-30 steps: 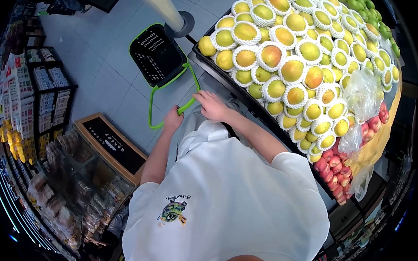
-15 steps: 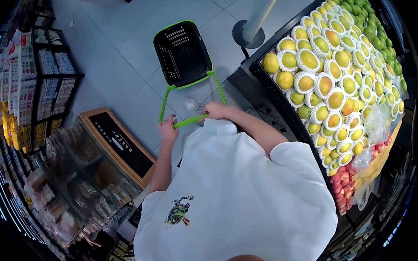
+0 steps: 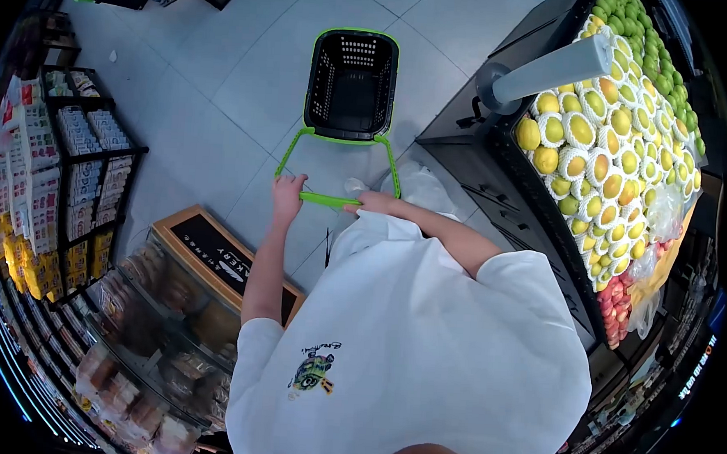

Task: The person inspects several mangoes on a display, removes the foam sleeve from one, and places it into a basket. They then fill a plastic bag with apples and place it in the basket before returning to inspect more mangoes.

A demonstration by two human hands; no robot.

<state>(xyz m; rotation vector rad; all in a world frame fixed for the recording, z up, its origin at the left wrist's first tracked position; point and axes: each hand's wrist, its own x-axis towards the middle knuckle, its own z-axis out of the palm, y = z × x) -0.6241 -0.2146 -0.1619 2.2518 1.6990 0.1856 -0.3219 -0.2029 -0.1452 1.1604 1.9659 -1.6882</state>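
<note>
Ahead of me stands a black shopping basket point(image 3: 312, 84) with a green rim and slotted walls; nothing shows inside it. Its long green handle point(image 3: 328, 200) reaches back toward my waist. My left hand point(image 3: 287, 195) is closed round the left end of the grip bar. At the bar's right end, close to the hem of my white shirt, my right hand point(image 3: 375, 202) wraps it with curled fingers. Part of my shoe point(image 3: 354, 185) shows through the handle frame.
To the right, a dark fruit stand point(image 3: 509, 189) holds yellow fruit in white foam nets point(image 3: 614, 150), green fruit and red fruit. A pale post point(image 3: 552, 72) rises at its corner. At left are a bakery sign point(image 3: 214, 248), a bread case point(image 3: 186, 324) and packed shelves point(image 3: 96, 155).
My view has turned and moved forward along the aisle. The basket now sits further right in view and straighter ahead. Both hands keep their hold on the handle.
</note>
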